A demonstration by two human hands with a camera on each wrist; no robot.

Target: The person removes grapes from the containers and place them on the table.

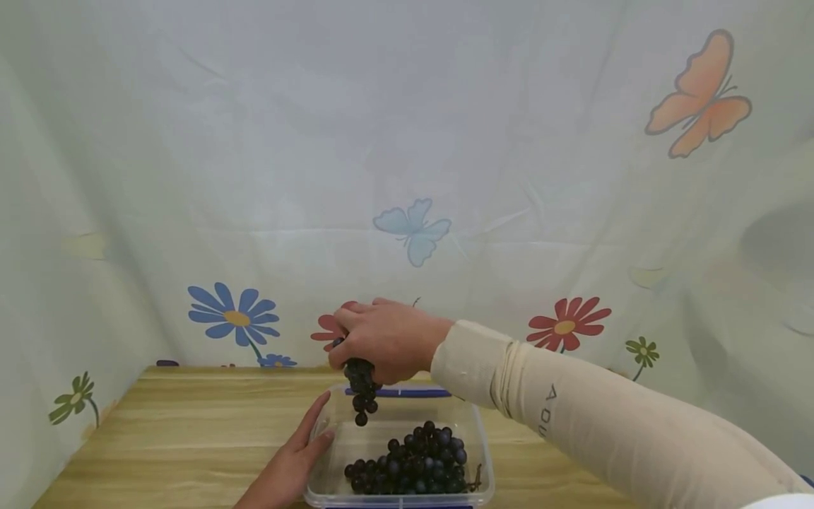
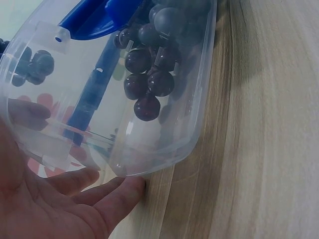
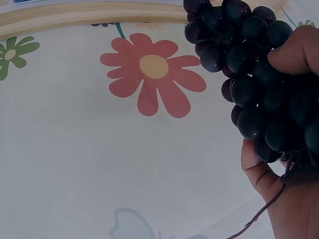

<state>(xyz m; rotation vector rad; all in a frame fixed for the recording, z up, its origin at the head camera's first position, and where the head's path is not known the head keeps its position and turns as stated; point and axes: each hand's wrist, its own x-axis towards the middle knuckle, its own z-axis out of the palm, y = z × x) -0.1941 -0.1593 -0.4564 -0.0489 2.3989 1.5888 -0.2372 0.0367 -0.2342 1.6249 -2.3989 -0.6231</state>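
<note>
A bunch of dark grapes (image 1: 360, 385) hangs from my right hand (image 1: 388, 339), which grips it above a clear plastic box (image 1: 486, 452). In the right wrist view the fingers curl round the bunch (image 3: 259, 84), and its thin stem trails below. Inside the box, toward its right side, lies another bunch of dark grapes (image 1: 416, 463). My left hand (image 1: 286, 463) is at the box's left side, with fingers fairly straight. Seen from the left wrist, that hand (image 2: 65, 204) touches the clear wall with its fingertips.
The box stands on a wood-grain table (image 1: 210, 431) and has blue clips (image 1: 407, 392). Behind the table hangs a pale curtain (image 1: 318, 141) printed with flowers and butterflies. A small dark object (image 1: 167, 363) shows at the table's back left edge.
</note>
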